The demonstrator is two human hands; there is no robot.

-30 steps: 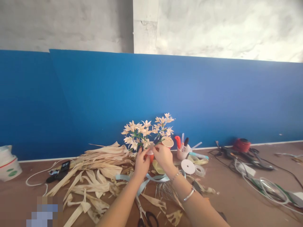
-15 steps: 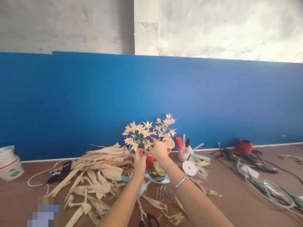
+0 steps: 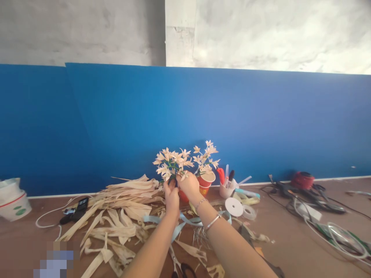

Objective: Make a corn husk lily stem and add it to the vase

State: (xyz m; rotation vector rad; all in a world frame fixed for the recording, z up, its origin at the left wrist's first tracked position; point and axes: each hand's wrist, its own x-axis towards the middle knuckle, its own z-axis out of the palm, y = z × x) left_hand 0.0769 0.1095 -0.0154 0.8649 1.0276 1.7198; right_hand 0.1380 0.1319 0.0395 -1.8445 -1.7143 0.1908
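Observation:
Cream star-shaped flowers on green stems point(image 3: 174, 158) stand over a red cup point(image 3: 183, 196) in the middle. My left hand point(image 3: 172, 195) is closed at the base of the stems, fingers pinched around them. Beside it, my right hand point(image 3: 189, 184) is closed too, its fingertips at the low flowers; what they pinch is too small to make out. More cream flowers point(image 3: 206, 154) rise at the right, by a red and yellow paper cup point(image 3: 205, 183). A bracelet and a bangle circle my right wrist and forearm.
Dry husk strips point(image 3: 127, 197) cover the left centre. Scissors point(image 3: 178, 264) and blue ribbon point(image 3: 178, 231) lie nearer. Right of the flowers are a tool cup point(image 3: 225, 190), a white spool point(image 3: 234, 207) and tape point(image 3: 249, 212). Cables point(image 3: 333, 241) spread far right; paper bowls point(image 3: 14, 204) stand left.
My right hand has moved left and slightly down, closer to my left hand. The paper cup beside it shows more. The view has shifted slightly.

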